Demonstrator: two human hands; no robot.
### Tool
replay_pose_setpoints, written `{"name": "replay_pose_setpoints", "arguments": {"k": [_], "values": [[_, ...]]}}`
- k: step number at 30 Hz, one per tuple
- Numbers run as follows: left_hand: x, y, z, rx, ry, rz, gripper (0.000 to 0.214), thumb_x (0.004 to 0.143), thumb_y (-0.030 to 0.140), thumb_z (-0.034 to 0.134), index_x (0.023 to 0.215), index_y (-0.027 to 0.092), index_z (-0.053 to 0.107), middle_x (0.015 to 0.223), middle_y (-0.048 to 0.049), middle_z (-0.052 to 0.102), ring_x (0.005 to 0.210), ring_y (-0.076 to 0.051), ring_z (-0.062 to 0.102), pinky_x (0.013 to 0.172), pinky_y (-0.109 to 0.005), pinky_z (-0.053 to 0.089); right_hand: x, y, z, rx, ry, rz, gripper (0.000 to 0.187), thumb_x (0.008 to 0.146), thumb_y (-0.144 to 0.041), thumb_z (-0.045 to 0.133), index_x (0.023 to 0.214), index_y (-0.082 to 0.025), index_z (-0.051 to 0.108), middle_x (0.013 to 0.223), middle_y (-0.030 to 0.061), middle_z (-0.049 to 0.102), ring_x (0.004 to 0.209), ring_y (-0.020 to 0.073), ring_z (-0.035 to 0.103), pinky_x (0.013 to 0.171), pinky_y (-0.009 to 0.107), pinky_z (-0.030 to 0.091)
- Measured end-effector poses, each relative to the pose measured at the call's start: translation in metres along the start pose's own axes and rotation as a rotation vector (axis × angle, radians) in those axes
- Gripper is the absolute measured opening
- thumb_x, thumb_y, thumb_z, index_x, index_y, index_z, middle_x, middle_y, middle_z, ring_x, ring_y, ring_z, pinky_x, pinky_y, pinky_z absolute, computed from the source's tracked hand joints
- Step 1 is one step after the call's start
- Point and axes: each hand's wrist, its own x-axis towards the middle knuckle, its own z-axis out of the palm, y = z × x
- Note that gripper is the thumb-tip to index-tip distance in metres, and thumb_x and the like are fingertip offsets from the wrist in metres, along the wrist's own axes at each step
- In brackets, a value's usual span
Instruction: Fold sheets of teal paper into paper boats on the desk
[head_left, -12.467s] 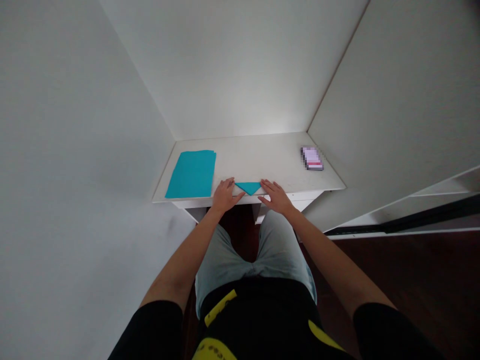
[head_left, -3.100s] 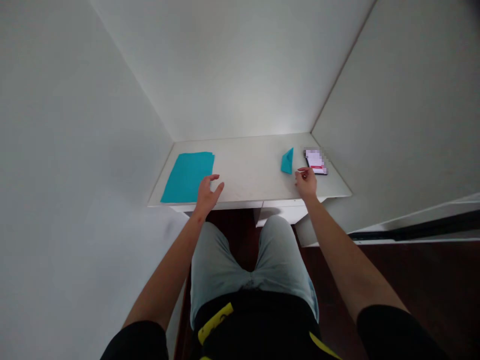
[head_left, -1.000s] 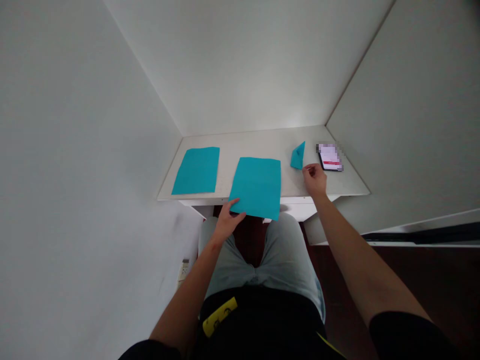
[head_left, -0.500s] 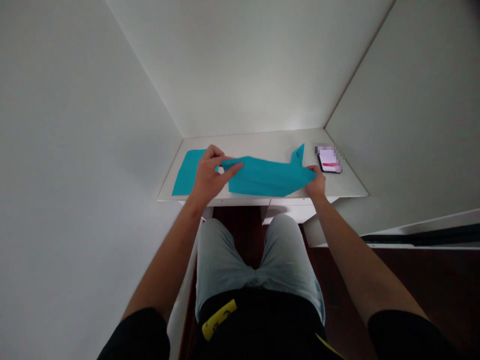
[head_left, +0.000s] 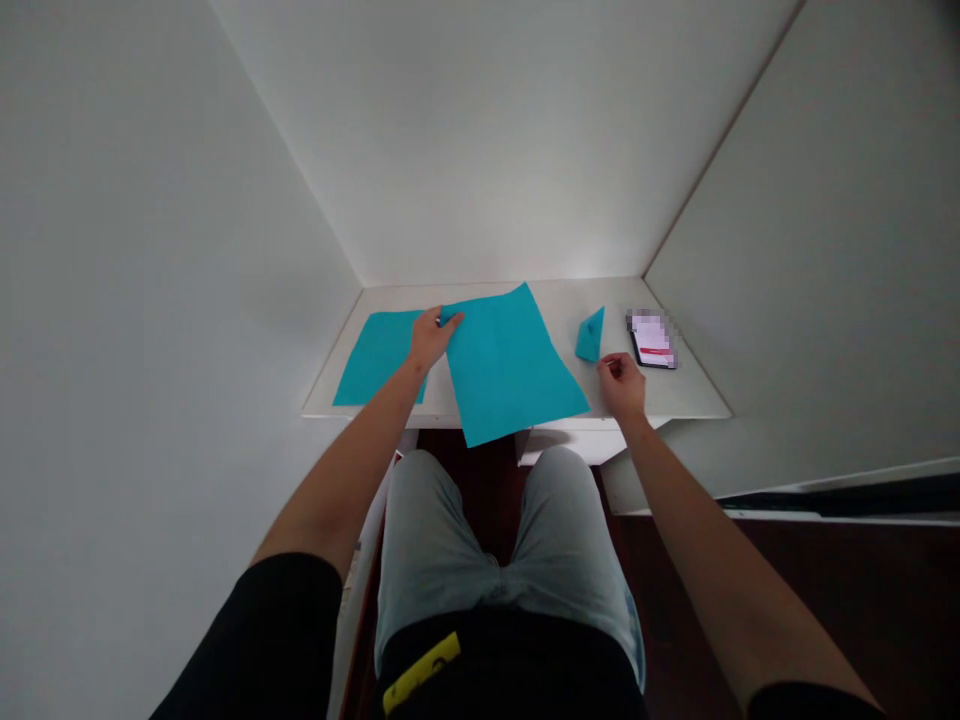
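Observation:
A teal paper sheet (head_left: 506,365) lies skewed on the small white table (head_left: 690,395), its near corner hanging past the front edge. My left hand (head_left: 431,338) pinches that sheet's far left corner. My right hand (head_left: 621,383) hovers at the table's right front with its fingers curled and nothing visible in them, just right of the sheet. A small folded teal paper piece (head_left: 591,335) stands just beyond my right hand.
A stack of teal sheets (head_left: 375,355) lies at the table's left. A phone (head_left: 651,340) lies at the back right. White walls close in on the left, back and right. My knees are under the front edge.
The sheet, lifted between both hands half a second ago, now lies flat and turned. My right hand has let go of it; my left hand still holds a corner.

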Motion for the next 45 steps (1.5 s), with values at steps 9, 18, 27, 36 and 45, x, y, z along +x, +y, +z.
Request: {"name": "replay_pose_setpoints", "arguments": {"k": [9,18,27,36,45], "values": [[-0.001,-0.027,0.021,-0.176,0.102,-0.053,0.034,0.099,0.047,0.070,0.111,0.016,0.078,0.100,-0.0079,0.080,0.090,-0.021,0.071,0.082,-0.032,0.057,-0.001,0.000,0.002,-0.001,0.014,0.011,0.029,0.080,-0.054,0.065,0.089,-0.026,0.064,0.070,-0.0001,0.065,0.069,0.0224,0.062,0.069,0.035,0.049],[-0.055,-0.039,-0.003,0.071,-0.404,0.364,0.026,0.092,0.020,0.065,0.114,0.023,0.081,0.141,-0.0108,0.076,0.146,-0.025,0.062,0.127,-0.049,0.045,-0.001,0.000,0.002,-0.017,-0.006,0.002,0.028,0.080,-0.053,0.065,0.089,-0.026,0.064,0.071,-0.0002,0.065,0.068,0.0220,0.062,0.069,0.035,0.047],[-0.081,-0.029,0.015,0.326,-0.438,0.368,0.047,0.108,0.038,0.051,0.150,0.020,0.064,0.166,-0.0107,0.058,0.164,-0.025,0.041,0.136,-0.049,0.031,0.001,0.000,0.003,-0.045,-0.014,0.004,0.028,0.080,-0.052,0.066,0.088,-0.026,0.064,0.070,-0.0002,0.065,0.067,0.0224,0.061,0.068,0.035,0.044],[-0.059,0.002,0.090,0.510,-0.439,0.178,0.080,0.106,0.066,0.048,0.173,0.022,0.040,0.183,-0.0130,0.026,0.172,-0.038,0.017,0.139,-0.061,0.014,-0.001,-0.002,0.001,-0.059,-0.028,-0.001,0.028,0.081,-0.053,0.064,0.088,-0.026,0.064,0.070,-0.0002,0.065,0.069,0.0222,0.062,0.071,0.035,0.048],[-0.092,0.006,0.100,0.505,-0.501,0.321,0.080,0.107,0.068,0.043,0.174,0.026,0.038,0.185,-0.0086,0.023,0.173,-0.035,0.014,0.140,-0.060,0.009,0.002,0.007,0.002,-0.029,0.056,0.001,0.034,0.090,-0.056,0.058,0.097,-0.024,0.063,0.082,0.0032,0.067,0.075,0.0216,0.063,0.072,0.035,0.053]]}}
